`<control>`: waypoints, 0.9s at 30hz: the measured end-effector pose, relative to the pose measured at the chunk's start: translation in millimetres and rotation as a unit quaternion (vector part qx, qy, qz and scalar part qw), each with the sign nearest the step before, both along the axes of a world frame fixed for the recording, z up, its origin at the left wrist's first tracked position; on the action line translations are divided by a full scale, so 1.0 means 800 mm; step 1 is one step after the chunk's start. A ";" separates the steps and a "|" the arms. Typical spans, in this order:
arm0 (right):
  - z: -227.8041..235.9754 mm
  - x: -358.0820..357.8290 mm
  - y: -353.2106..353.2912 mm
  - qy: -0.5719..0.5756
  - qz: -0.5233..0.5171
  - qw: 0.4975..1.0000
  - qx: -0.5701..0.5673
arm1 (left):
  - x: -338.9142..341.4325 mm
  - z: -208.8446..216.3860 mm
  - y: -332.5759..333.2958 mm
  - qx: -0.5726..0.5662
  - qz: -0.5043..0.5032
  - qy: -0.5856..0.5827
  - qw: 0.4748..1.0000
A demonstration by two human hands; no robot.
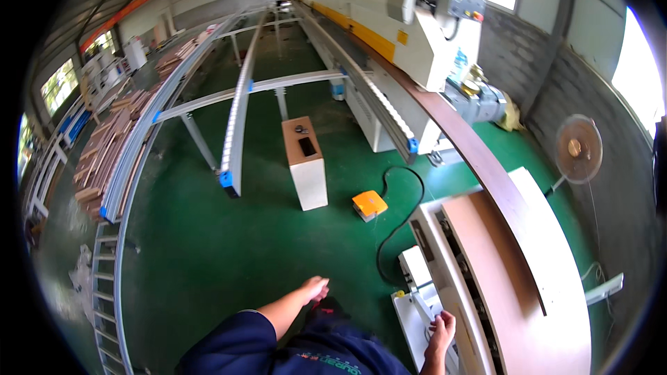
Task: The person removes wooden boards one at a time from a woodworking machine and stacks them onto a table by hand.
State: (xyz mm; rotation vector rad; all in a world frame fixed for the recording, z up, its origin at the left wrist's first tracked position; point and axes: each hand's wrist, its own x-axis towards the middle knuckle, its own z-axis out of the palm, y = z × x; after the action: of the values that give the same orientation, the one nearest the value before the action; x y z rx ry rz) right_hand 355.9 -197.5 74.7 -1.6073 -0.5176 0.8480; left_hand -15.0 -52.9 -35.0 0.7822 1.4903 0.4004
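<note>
Left hand [314, 289], lower centre: fingers curled, can't tell if holding anything. Right hand [442, 326], lower right: fingers bent at white device [421, 303], grip unclear. Navy shirt [240, 344], bottom: green and red lettering. Machine [368, 0], top right: yellow label [402, 37].

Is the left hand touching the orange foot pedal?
No, green floor shows between the left hand and the orange foot pedal.
</note>
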 end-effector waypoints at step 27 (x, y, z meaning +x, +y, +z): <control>0.113 0.041 0.173 0.071 -0.270 0.958 0.071 | 0.463 0.181 0.677 0.113 0.098 -0.292 0.945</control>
State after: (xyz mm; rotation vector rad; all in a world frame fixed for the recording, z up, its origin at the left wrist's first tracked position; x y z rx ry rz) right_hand 388.5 -59.1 165.1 -1.4393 -0.0231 0.4931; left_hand 355.6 488.5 109.9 0.6188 0.9710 0.8848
